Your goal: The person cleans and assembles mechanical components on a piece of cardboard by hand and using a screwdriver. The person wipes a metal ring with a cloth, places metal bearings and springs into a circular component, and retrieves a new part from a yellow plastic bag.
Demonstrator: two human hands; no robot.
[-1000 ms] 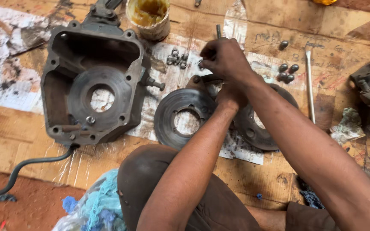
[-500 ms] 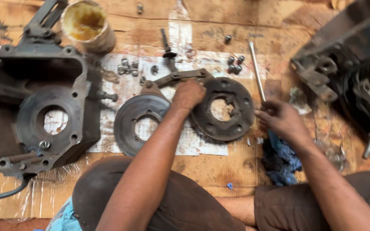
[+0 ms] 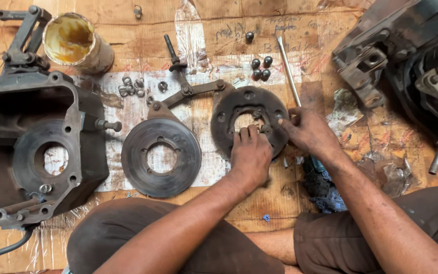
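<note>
Two dark metal discs lie on newspaper. My left hand (image 3: 250,155) lies over the lower rim of the right disc (image 3: 249,104), fingertips curled at the edge of its centre hole, where a small spring shows. My right hand (image 3: 307,133) pinches the same disc's right rim with its fingertips. The left disc (image 3: 143,152), ringed and smoother, lies untouched beside my left wrist. A linkage lever (image 3: 191,91) runs from above the left disc towards the right disc's top edge.
A large cast housing (image 3: 84,152) sits at the left, with a bolt (image 3: 108,125) beside it. A grease can (image 3: 74,40), small washers (image 3: 130,86), steel balls (image 3: 259,67) and a thin rod (image 3: 289,68) lie behind. Heavy machinery (image 3: 411,61) stands at right; a blue rag (image 3: 325,190) lies under my right arm.
My left hand slid from between the discs onto the right disc's lower rim. My right hand left the blue rag and came up to that disc's right edge. The view shifted right.
</note>
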